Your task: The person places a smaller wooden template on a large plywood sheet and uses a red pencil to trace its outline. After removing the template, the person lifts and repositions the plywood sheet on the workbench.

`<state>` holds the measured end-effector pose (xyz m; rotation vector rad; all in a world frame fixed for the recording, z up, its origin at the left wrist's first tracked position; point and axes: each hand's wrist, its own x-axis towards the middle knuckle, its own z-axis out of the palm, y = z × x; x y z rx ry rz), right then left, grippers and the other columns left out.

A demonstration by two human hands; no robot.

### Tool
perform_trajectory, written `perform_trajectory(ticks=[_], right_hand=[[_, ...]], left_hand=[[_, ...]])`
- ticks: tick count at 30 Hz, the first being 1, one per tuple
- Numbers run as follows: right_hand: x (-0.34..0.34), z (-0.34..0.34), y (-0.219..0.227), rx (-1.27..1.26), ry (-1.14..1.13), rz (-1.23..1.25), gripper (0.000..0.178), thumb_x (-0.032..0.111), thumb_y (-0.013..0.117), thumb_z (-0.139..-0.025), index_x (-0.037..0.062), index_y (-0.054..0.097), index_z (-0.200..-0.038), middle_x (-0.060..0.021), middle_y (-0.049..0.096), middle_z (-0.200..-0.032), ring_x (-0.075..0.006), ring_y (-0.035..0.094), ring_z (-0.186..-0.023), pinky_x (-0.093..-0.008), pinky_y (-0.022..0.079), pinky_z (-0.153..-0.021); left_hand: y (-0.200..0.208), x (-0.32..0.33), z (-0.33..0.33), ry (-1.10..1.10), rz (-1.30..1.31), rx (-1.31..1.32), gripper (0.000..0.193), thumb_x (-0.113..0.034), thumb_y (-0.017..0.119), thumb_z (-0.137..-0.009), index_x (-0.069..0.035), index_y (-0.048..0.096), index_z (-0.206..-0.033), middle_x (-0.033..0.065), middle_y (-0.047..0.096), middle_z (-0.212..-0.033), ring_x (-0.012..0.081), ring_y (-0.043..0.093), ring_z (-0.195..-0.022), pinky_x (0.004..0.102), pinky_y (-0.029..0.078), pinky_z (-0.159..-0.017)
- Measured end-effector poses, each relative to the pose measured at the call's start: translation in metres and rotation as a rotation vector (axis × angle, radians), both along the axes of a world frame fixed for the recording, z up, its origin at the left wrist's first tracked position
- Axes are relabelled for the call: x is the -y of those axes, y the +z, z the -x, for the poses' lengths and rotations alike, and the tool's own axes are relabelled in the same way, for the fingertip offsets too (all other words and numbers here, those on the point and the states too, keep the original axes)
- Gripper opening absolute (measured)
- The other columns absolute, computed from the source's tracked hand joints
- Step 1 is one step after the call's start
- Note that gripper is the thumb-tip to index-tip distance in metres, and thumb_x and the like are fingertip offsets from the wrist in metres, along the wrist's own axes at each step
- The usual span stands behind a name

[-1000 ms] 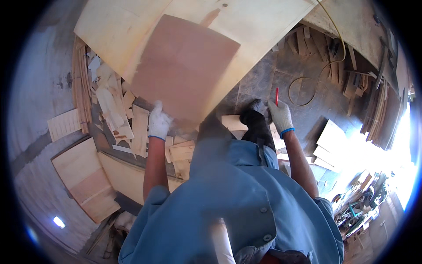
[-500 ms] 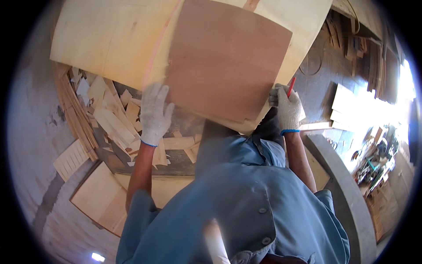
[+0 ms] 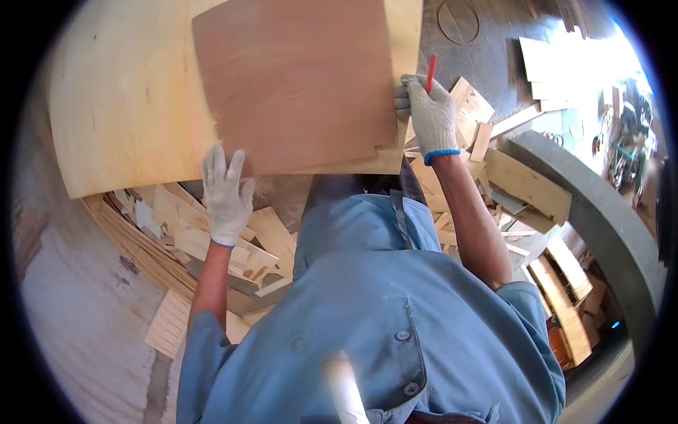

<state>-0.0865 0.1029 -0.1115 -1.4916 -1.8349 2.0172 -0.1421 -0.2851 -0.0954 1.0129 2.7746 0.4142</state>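
brown sheet btwn l hand, r hand

Hard daylight at far right bleaches the floor white across from me; softer light covers the plywood sheet, a white tube blurs at its tip, and edges bow toward blackened corners.

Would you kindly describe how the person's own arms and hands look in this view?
The left hand and right hand wear off-white, knitted-looking gloves with blue edging at the wrists. Both forearms are bare, up to loose, short blue-grey shirt sleeves. I can make out no markings on the gloves.
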Motion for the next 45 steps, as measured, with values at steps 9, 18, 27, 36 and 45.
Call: perform_trajectory(ticks=[9,18,27,36,45], right_hand=[[0.024,-0.044,-0.008,-0.08,-0.008,0.008,0.02,0.015,0.057,-0.098,0.0014,0.066,-0.11,-0.0006,0.065,-0.084,-0.007,0.061,-0.068,-0.0236,0.051,-0.06],[0.055,-0.1,0.014,-0.064,0.023,-0.321,0.024,0.018,0.057,-0.097,0.0005,0.067,-0.11,-0.0104,0.071,-0.09,-0.0186,0.067,-0.082,-0.0311,0.053,-0.076],[0.12,-0.158,0.005,-0.257,-0.185,-0.521,0.025,0.005,0.061,-0.091,0.0039,0.066,-0.116,-0.0156,0.07,-0.103,-0.027,0.07,-0.092,-0.0357,0.054,-0.081],[0.111,-0.167,-0.04,-0.49,-0.617,0.154,0.028,0.001,0.05,-0.097,-0.001,0.065,-0.121,-0.0077,0.069,-0.112,-0.0138,0.063,-0.101,-0.0309,0.05,-0.091],[0.131,-0.165,-0.084,-0.676,-0.644,0.483,0.03,0.011,0.055,-0.096,0.0008,0.063,-0.124,-0.0166,0.069,-0.112,-0.0257,0.067,-0.105,-0.0327,0.05,-0.09]], left_hand=[[0.003,0.017,-0.009,-0.082,0.071,-0.036,0.073,-0.002,0.07,-0.082,-0.017,0.043,-0.149,0.0229,0.032,-0.156,0.0423,0.031,-0.144,0.0492,0.029,-0.117],[0.004,0.022,-0.003,-0.226,0.146,-0.141,0.078,-0.003,0.072,-0.08,-0.015,0.041,-0.15,0.0228,0.033,-0.156,0.0411,0.031,-0.144,0.0496,0.027,-0.119],[-0.002,0.019,-0.005,-0.254,0.203,-0.187,0.082,0.001,0.072,-0.078,-0.012,0.039,-0.151,0.0242,0.034,-0.155,0.0418,0.033,-0.143,0.0486,0.029,-0.118],[0.0,0.023,-0.007,-0.226,0.343,-0.139,0.081,0.004,0.069,-0.078,-0.004,0.035,-0.151,0.024,0.035,-0.154,0.0379,0.034,-0.144,0.0448,0.03,-0.118],[-0.007,0.031,0.006,-0.243,0.46,-0.186,0.083,0.007,0.067,-0.077,0.002,0.03,-0.151,0.0212,0.034,-0.156,0.0341,0.034,-0.144,0.0408,0.027,-0.119]])
